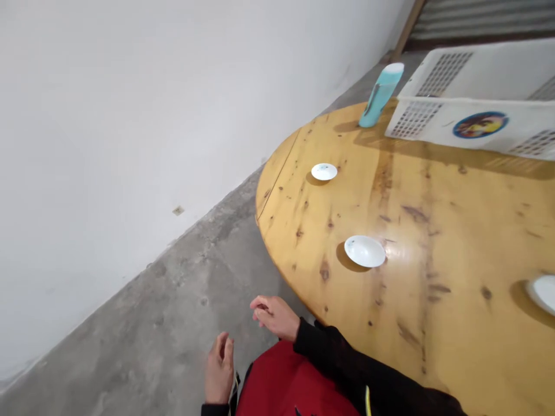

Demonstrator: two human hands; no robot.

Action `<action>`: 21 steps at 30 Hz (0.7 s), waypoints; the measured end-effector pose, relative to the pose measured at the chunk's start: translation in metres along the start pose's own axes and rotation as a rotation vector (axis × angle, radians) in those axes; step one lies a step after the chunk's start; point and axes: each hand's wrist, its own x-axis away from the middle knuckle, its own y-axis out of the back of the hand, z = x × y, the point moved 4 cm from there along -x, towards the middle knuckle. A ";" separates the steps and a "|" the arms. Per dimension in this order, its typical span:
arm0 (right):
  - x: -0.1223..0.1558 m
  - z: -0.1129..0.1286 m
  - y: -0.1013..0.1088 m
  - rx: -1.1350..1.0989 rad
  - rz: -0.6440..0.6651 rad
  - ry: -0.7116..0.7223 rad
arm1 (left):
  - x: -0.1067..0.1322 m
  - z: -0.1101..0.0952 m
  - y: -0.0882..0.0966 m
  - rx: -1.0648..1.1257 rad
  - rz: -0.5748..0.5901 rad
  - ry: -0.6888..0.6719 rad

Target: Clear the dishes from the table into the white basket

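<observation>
My left hand (pixel 219 370) is low in the view, over the grey floor, left of my body. Its fingers are loosely bent with the thumb a little apart, and nothing shows in it. Just past the rounded edge of the wooden table (pixel 403 300), my right hand (pixel 275 316) hangs in the air, fingers half curled and apart, with no object visible in it. Nearest to it on the tabletop is a white bowl (pixel 365 251). A smaller-looking white bowl (pixel 324 171) sits farther back, and another white dish (pixel 544 293) is cut off at the right edge.
A white plastic basket (pixel 477 124) with a round picture sticker stands at the back right of the table. Beside it is a light-blue bottle (pixel 381 95) with a white cap. A white wall (pixel 130 115) and concrete floor (pixel 173 312) lie to the left.
</observation>
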 end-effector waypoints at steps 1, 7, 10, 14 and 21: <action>-0.008 0.001 0.005 -0.008 -0.014 0.003 | -0.009 -0.005 0.000 -0.005 0.008 -0.003; -0.035 -0.002 0.029 -0.052 -0.110 -0.038 | -0.057 -0.046 -0.031 -0.090 0.332 -0.064; -0.045 -0.007 0.037 -0.158 -0.151 -0.092 | -0.090 -0.071 -0.041 -0.174 0.460 -0.158; -0.070 -0.009 0.047 -0.294 -0.259 -0.168 | -0.146 -0.107 -0.047 -0.222 0.547 -0.296; -0.146 0.025 0.069 -0.425 -0.546 -0.196 | -0.264 -0.151 -0.031 -0.240 0.662 -0.438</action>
